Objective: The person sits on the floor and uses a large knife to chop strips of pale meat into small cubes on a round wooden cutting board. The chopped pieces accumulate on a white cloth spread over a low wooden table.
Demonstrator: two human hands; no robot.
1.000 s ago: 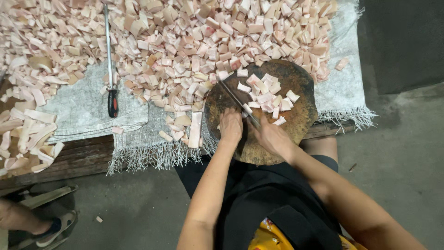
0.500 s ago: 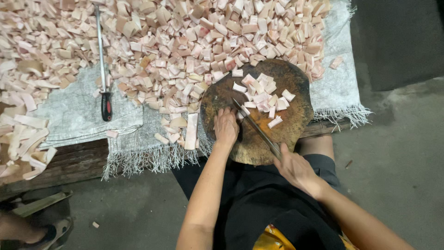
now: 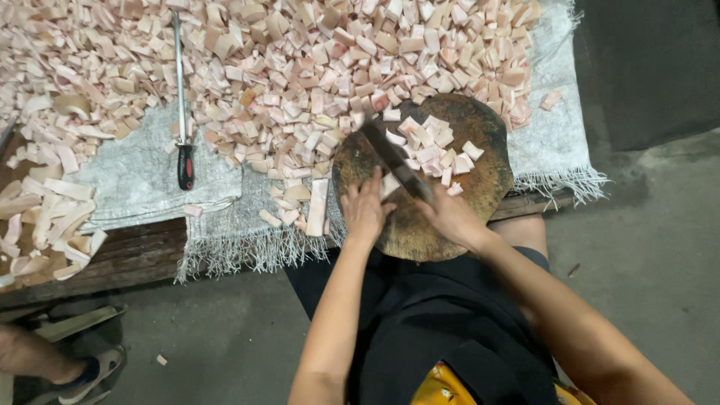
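Note:
My right hand [image 3: 450,216] grips the handle of a cleaver [image 3: 394,159] whose dark blade lies edge-down across a round, dark wooden chopping block [image 3: 480,176]. My left hand [image 3: 365,208] rests on the block's near left side, fingers beside the blade and touching a pale strip of meat. Cut pinkish-white cubes [image 3: 431,142] lie on the far half of the block.
A large heap of cut pink pieces [image 3: 300,67] covers a grey woven sack [image 3: 142,176] on a low wooden platform [image 3: 127,259]. A sharpening steel with a black and red handle [image 3: 182,112] lies on the sack. Long uncut strips [image 3: 45,217] sit left. Another person's sandalled foot [image 3: 60,360] is bottom left.
The cleaver swung out to the right and has come back down onto the block. My right hand has moved back in beside my left hand.

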